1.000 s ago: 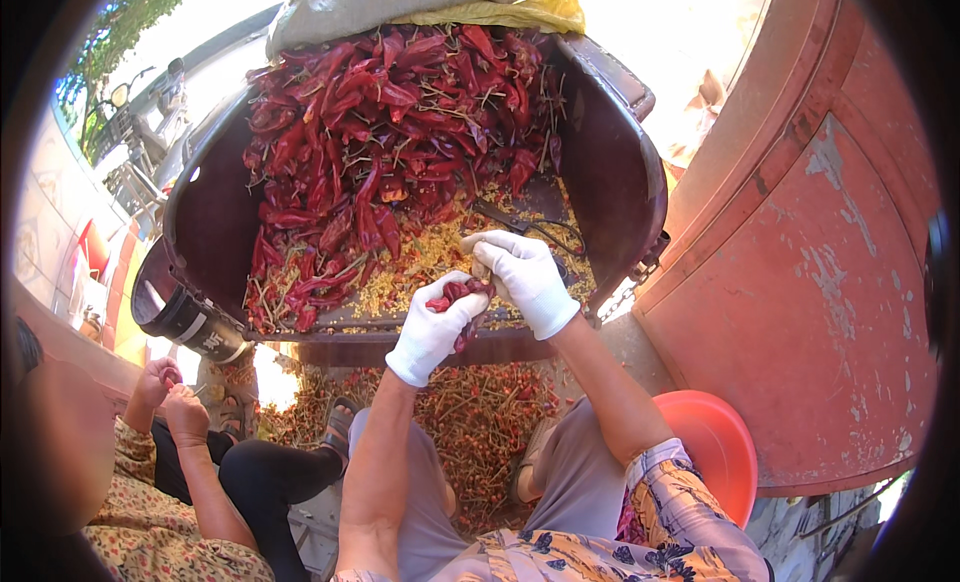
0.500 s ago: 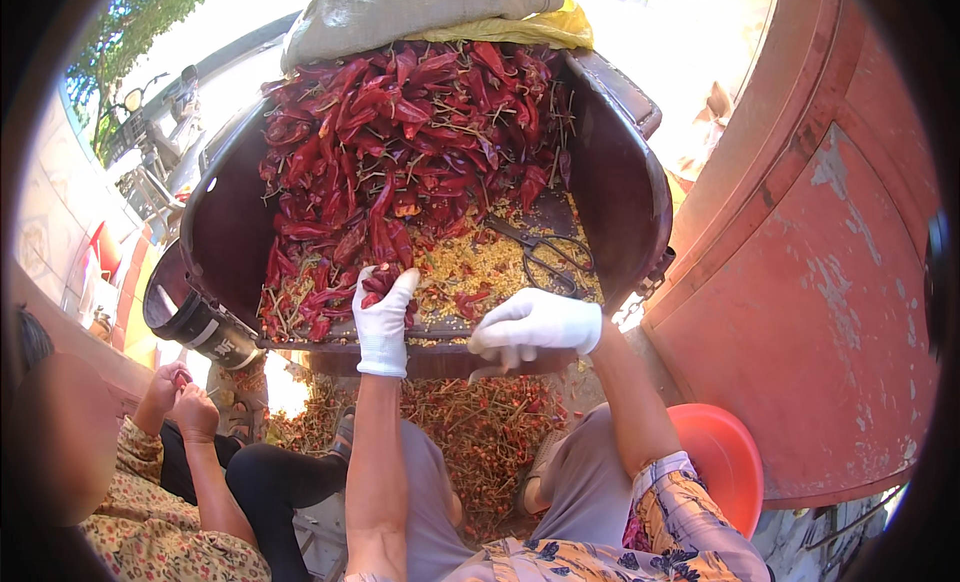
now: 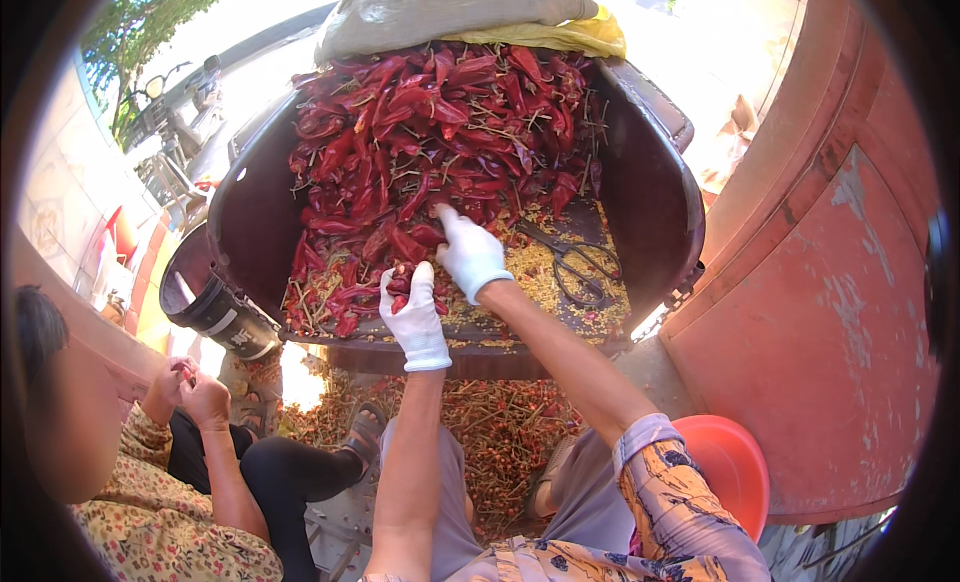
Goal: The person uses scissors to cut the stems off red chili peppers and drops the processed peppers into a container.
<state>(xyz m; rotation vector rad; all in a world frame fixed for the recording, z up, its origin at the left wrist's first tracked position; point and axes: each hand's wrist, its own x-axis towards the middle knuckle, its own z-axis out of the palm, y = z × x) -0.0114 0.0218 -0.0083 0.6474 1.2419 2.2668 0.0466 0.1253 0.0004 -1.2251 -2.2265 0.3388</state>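
A heap of dried red chili peppers (image 3: pixel 430 112) with thin stems fills the far part of a dark maroon metal bin (image 3: pixel 665 207). My left hand (image 3: pixel 415 322), in a white glove, is closed around several red chili peppers (image 3: pixel 401 282) above the bin's near edge. Just beyond it, my right hand (image 3: pixel 470 252), also gloved, reaches to the near side of the heap. Its index finger is stretched out against the peppers, and its other fingers are partly hidden. Dark-handled scissors (image 3: pixel 580 267) lie on yellow seeds (image 3: pixel 525 287) to the right.
A grey sack (image 3: pixel 450 17) covers the heap's far edge. A black bucket (image 3: pixel 235 322) hangs left of the bin. Stems (image 3: pixel 490 432) litter the ground by my feet. An orange-red basin (image 3: pixel 725 467) and a red metal panel (image 3: pixel 800 332) stand right; a co-worker's hands (image 3: pixel 195 392) are left.
My right hand has moved left and away from me, from the bin's near edge to the pepper heap. My left hand still holds peppers. The whole view has shifted slightly.
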